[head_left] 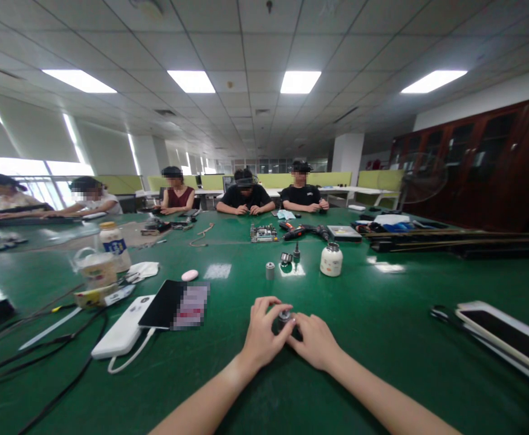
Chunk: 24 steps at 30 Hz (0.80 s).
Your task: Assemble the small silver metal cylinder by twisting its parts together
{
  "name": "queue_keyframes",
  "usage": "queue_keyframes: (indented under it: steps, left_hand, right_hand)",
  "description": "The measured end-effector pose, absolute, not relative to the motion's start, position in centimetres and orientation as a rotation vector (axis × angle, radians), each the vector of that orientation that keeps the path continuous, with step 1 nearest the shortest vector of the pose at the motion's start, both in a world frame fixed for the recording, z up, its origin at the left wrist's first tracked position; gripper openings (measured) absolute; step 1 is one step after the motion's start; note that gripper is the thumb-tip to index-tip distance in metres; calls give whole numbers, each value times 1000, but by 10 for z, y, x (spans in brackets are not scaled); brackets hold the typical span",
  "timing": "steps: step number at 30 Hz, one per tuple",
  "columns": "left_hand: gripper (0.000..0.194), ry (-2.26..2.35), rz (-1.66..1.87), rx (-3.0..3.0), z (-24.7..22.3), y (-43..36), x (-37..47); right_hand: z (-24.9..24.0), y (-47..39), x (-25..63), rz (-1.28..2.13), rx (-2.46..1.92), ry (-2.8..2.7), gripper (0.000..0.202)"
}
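Observation:
Near the table's front middle, my left hand [266,332] is curled round a small metal cylinder [285,315], thumb and fingers pressed to it. My right hand [315,339] meets it from the other side, its fingers bent against the same piece; part of the cylinder is hidden behind the fingers. Just beyond stand a small grey cylinder [270,270], a shiny round metal part [286,259] lying tilted, and a dark pointed piece [296,252] upright. A white jar [331,262] with an open top is to their right.
Leftward lie a white power bank [121,329], a phone [162,305], cables [78,374] and a bottle [115,248]. At the right rests a tablet-like device [509,335]. Farther off are a circuit board [263,233] and a power drill [314,230]. Several people sit round the green table [382,338].

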<state>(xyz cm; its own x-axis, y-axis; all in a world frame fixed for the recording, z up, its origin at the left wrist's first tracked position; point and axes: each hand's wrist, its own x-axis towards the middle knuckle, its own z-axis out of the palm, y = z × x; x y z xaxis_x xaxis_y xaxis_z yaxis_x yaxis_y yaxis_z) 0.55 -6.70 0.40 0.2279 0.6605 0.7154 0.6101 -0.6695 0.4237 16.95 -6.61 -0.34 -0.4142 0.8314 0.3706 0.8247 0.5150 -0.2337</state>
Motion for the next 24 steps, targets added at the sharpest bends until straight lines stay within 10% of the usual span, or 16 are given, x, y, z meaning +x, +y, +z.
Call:
queue_keyframes:
  steps: [24]
  left_hand:
    - [14, 1319, 1528, 2426, 2, -67, 6]
  right_hand:
    - [-2, -67, 169, -17, -1369, -2314, 24]
